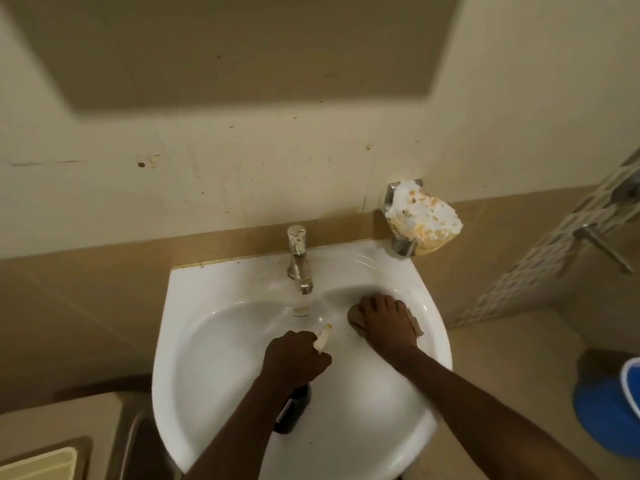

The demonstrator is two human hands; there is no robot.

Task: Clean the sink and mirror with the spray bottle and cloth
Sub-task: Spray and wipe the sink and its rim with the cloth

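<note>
A white sink (214,358) fills the lower middle of the view, with a chrome tap (298,261) at its back. My left hand (294,358) is closed around a dark spray bottle (294,410) held over the basin, its pale nozzle (323,336) pointing toward the tap. My right hand (384,322) lies flat on a brownish cloth (356,318), pressing it against the upper right slope of the basin. Most of the cloth is hidden under the hand. The mirror (225,46) hangs on the wall above, blurred.
A metal soap holder (401,244) with crusted white and yellow residue (420,216) is fixed to the wall right of the tap. A blue bucket (609,414) stands on the floor at the right. A metal rail (602,244) is at far right. A cream bin (38,465) sits at bottom left.
</note>
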